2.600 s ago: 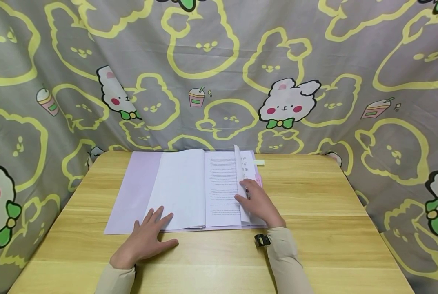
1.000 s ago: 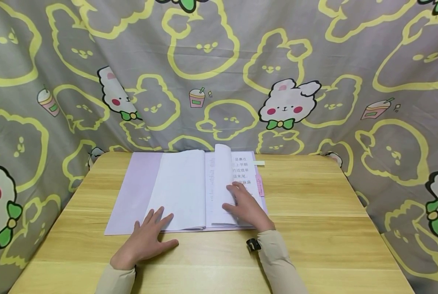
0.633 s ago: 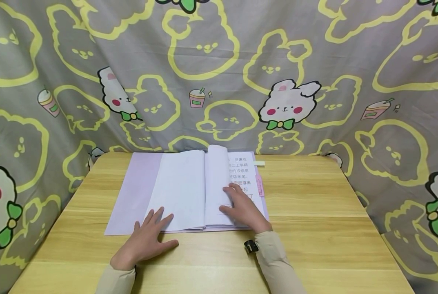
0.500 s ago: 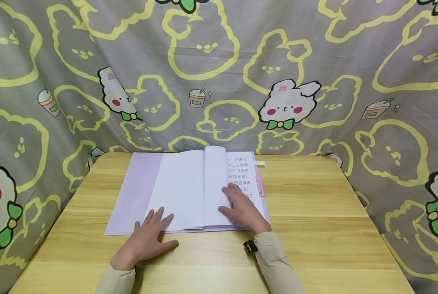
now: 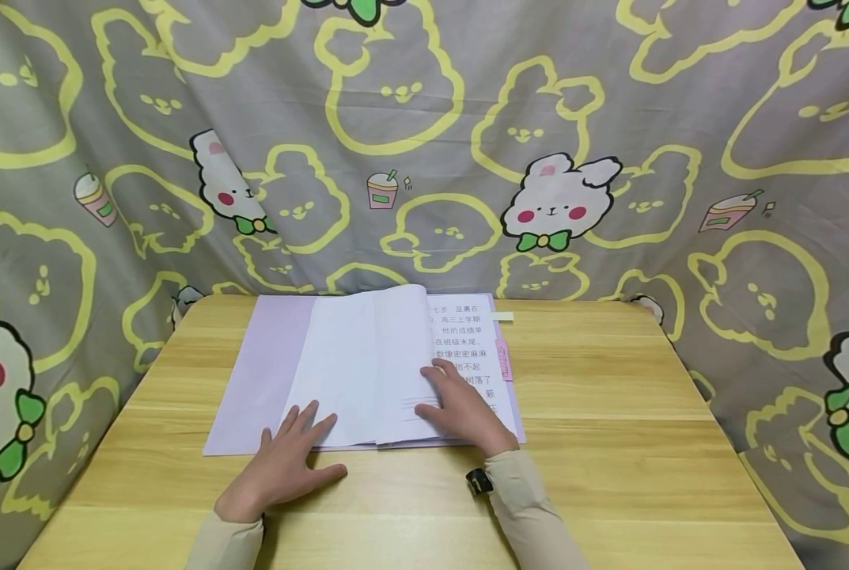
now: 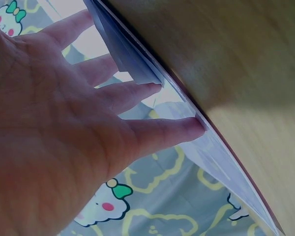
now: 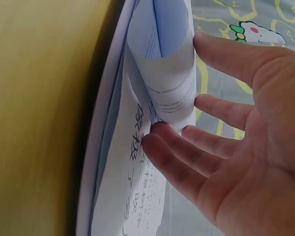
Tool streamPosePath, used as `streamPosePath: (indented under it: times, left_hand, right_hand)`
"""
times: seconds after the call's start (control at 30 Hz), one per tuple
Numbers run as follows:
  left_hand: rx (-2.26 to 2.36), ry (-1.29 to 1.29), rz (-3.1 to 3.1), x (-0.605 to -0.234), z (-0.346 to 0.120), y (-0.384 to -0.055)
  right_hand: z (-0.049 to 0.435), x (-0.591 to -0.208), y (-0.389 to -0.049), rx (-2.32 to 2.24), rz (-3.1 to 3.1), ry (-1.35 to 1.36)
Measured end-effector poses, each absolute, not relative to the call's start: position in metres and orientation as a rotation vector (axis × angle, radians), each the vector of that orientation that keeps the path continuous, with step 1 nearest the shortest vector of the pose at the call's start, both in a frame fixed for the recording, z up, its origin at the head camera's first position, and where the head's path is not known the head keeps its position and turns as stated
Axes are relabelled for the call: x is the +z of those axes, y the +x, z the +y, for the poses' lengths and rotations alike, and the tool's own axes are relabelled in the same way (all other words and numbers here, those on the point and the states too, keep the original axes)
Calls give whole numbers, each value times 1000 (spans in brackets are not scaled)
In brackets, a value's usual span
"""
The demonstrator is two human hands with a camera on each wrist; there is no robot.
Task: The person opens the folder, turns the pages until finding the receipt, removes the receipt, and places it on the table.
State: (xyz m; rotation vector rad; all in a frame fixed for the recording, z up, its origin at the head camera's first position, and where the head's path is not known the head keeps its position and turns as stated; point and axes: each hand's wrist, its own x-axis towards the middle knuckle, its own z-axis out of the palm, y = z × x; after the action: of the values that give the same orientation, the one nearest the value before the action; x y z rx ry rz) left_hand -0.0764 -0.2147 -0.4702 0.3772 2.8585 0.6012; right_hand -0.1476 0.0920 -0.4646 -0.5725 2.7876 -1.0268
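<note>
A stapled-looking stack of printed pages lies spread in a lilac folder [image 5: 256, 372] on the table. My left hand [image 5: 285, 459], fingers spread and fairly straight, rests on the lower edge of the blank left page [image 5: 346, 356]; the left wrist view shows its fingertips at the folder's edge. My right hand [image 5: 463, 404] touches a page [image 5: 403, 348] that curls over toward the left. In the right wrist view, thumb and extended fingers press against this rolled page [image 7: 169, 83]. Beneath it, a right page [image 5: 467, 332] with large printed characters shows.
The wooden table [image 5: 623, 443] extends around the folder. A pink tab [image 5: 504, 360] and a pale green tab [image 5: 502, 316] stick out on the folder's right side. A grey patterned curtain [image 5: 438, 174] hangs behind and beside the table.
My right hand has moved left, carrying the curled page over from the right side toward the left page. More of the large print is uncovered. My left hand has stayed in place.
</note>
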Motion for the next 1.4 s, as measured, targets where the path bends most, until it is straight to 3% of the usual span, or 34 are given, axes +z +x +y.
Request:
streamPosePath:
  times: [1.4]
  left_hand:
    - [520,325,2892,-470,-210,-78]
  right_hand:
    - [57,-463,-128,-856,2783,-716]
